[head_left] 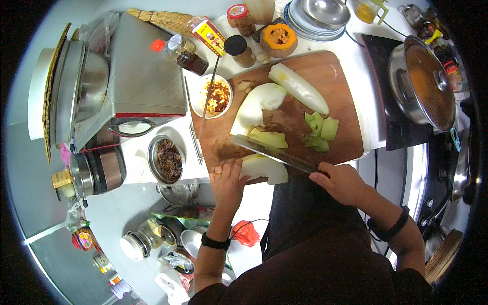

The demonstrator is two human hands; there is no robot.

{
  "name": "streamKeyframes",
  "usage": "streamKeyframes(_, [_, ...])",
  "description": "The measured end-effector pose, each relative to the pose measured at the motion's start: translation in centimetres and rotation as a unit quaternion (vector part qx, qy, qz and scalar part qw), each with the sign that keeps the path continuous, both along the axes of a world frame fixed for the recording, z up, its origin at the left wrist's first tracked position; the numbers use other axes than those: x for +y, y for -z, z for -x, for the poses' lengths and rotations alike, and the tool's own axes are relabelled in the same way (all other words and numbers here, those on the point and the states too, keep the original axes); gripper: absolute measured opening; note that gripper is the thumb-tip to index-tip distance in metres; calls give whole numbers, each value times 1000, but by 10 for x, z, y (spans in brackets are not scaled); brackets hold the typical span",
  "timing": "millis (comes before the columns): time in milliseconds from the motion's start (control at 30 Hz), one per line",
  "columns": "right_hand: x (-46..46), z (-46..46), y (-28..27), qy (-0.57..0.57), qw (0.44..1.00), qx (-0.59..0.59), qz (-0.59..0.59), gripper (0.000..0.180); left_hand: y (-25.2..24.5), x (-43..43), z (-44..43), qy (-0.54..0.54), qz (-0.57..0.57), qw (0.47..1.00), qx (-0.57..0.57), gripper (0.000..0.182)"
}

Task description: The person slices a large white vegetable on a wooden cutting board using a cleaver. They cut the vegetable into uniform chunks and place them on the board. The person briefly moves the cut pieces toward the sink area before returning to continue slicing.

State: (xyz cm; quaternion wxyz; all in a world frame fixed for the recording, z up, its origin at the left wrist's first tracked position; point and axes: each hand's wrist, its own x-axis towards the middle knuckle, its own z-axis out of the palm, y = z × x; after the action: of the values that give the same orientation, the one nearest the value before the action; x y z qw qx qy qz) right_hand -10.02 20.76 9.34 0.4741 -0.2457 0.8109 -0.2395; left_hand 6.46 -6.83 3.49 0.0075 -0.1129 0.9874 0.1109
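My right hand (341, 185) grips the handle of a kitchen knife (274, 152), its broad blade slanting up and left over the wooden cutting board (343, 84). Below the blade, at the board's near edge, lies a pale piece of melon, likely winter melon (267, 169). My left hand (228, 183) holds this piece by its left end. Just behind the blade is a strip of green peel (268, 138). Farther back are a large curved melon piece (255, 105) and a long peeled one (299, 87). Several green peel scraps (329, 129) lie to the right.
A white bowl of chopped food (217, 95) sits on the board's left corner with a dark thin stick across it. Left stands a metal bowl of dark food (169, 160). Jars (240, 51) and a cut pumpkin (278, 40) line the back. A lidded pot (423, 84) stands right.
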Motion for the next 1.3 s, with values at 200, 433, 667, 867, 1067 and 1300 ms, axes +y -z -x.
streamKeyframes(200, [-8, -4, -10, -74, 997, -1, -16, 56, -3, -13, -11, 19, 22, 999, -36, 42])
streamKeyframes(433, [-12, -2, -12, -118, 993, 23, -6, 57, 12, 11, -7, 18, -55, 997, 59, 29])
streamKeyframes(667, [-20, 12, -11, -150, 988, 22, -14, 59, 19, 56, -1, -8, -21, 999, 36, 26])
streamKeyframes(867, [-25, 22, -10, -157, 987, 6, -24, 60, 18, 57, 2, 4, 13, 999, 39, 28])
streamKeyframes(1067, [-26, 27, -13, -154, 986, -27, -49, 60, 19, 60, 3, -6, 9, 999, 34, 28])
streamKeyframes(1300, [-29, 34, -19, -169, 983, -33, -59, 56, 15, 59, 6, -7, -15, 998, 52, 25])
